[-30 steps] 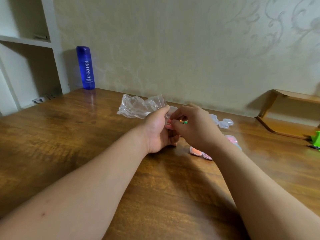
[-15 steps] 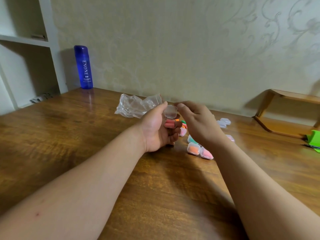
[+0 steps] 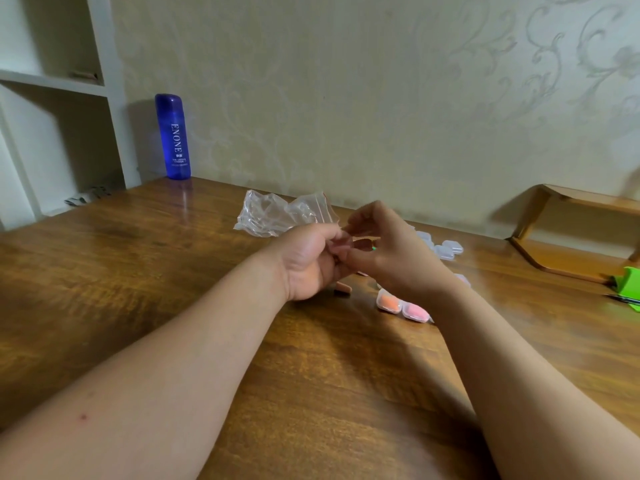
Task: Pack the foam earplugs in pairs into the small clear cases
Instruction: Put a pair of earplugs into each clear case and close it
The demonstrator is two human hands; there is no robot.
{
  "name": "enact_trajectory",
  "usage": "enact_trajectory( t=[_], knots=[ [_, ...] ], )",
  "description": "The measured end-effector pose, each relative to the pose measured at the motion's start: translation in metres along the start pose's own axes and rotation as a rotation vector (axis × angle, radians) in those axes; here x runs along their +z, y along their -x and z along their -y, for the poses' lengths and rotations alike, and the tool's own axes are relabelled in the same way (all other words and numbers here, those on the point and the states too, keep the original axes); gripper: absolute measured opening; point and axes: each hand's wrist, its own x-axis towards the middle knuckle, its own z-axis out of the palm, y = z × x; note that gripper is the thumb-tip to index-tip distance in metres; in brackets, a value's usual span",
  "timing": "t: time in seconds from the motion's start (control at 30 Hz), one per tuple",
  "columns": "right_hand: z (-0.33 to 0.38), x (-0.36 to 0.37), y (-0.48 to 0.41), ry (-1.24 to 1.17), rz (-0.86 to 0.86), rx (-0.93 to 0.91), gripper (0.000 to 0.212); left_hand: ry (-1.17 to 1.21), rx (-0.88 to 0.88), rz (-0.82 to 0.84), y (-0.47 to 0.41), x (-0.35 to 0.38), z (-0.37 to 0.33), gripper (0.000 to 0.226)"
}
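Note:
My left hand [image 3: 311,263] holds a small clear case [image 3: 346,231] at its fingertips, along with a reddish earplug [image 3: 362,242]. My right hand [image 3: 394,252] meets it from the right, its fingers and thumb pinched onto the same case. The two hands hide most of the case. A pink earplug [image 3: 343,289] lies on the table under my left hand. Two filled cases, one orange [image 3: 389,301] and one pink [image 3: 414,311], sit beside my right wrist. Empty clear cases [image 3: 447,250] lie behind my right hand.
A crumpled clear plastic bag [image 3: 273,216] lies just behind my hands. A blue bottle [image 3: 173,136] stands at the back left by a white shelf unit [image 3: 104,98]. A wooden rack [image 3: 568,244] and a green object [image 3: 627,284] are at the right.
My right hand has come back onto the case in my left hand, after being slightly apart from it half a second ago. Both hands sit a little higher.

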Motion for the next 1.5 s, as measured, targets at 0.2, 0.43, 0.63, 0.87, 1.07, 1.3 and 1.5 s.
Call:
enact_trajectory(
  t=[0.2,0.43,0.63,0.87,1.07,1.3,1.5],
  knots=[
    [0.001,-0.007,0.005,0.043,0.028,-0.011,0.052,-0.114,0.111,0.004,0.0,0.005,0.003,0.024],
    [-0.004,-0.046,0.043,0.134,-0.06,0.018,0.034,-0.255,0.058,0.152,0.006,0.017,0.013,0.034],
    [-0.033,-0.096,0.114,0.213,-0.152,0.153,0.022,-0.78,0.536,-0.191,0.01,0.024,0.021,0.019],
    [-0.044,-0.098,0.149,0.327,-0.021,0.227,0.018,-0.821,0.69,-0.357,0.012,0.027,0.033,0.021],
    [-0.041,-0.096,0.147,0.373,0.012,0.235,0.02,-0.771,0.664,-0.364,0.009,0.024,0.032,0.022],
    [-0.041,-0.096,0.148,0.335,0.006,0.226,0.017,-0.78,0.665,-0.355,0.011,0.027,0.033,0.021],
    [-0.045,-0.099,0.123,0.226,-0.184,0.287,0.013,-0.736,0.615,-0.389,0.004,0.034,0.031,0.023]
  ],
)
